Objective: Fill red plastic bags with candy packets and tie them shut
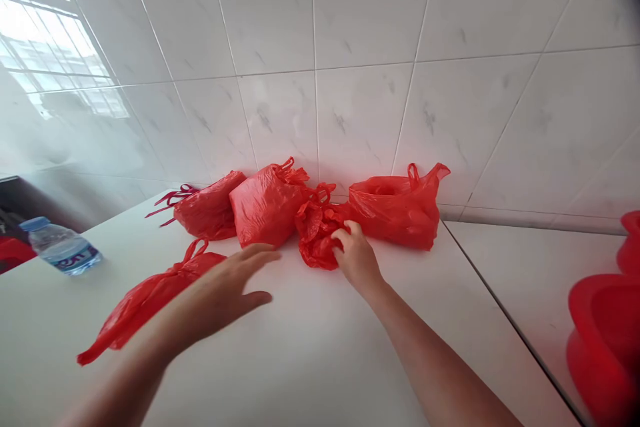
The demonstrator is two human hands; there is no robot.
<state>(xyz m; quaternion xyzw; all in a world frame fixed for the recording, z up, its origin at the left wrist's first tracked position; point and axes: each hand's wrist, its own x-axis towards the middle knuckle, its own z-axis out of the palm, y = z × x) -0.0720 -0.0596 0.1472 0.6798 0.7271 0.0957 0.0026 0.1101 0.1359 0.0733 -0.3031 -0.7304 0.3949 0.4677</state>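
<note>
"Along the foot of the tiled wall (365, 13), what is recorded?"

"Four red plastic bags in a row on the white table (300, 360). From the left: a ribboned bag (210, 208) with thin dark-pink ties, a bulky bag (267, 205) knotted at the top, a small crumpled bag (313, 250), and a wide bag (400, 217) with its handle loops raised. The first two touch, and the crumpled one sits just beside the bulky one."

"State of the right hand (356, 255)?"

"At the right side of the crumpled bag, fingers curled, fingertips against the plastic. Whether they pinch it firmly cannot be determined from this view."

"And the left hand (227, 287)?"

"Spread wide, thumb well apart from the fingers, palm turned inward, nothing held. It is nearest a fifth item, a long red bag (143, 300) lying nearer the viewer, on the left. The forearm overlaps that bag in view; contact cannot be confirmed."

"Other items on the surface?"

"A clear bottle (63, 248) with a blue cap, at the left, well apart from the row of bags."

"Right-hand side?"

"A dark seam (500, 307) crosses the white surface. Beyond it, at the edge of view, stand red rounded objects (597, 360), partly cut off."
</note>
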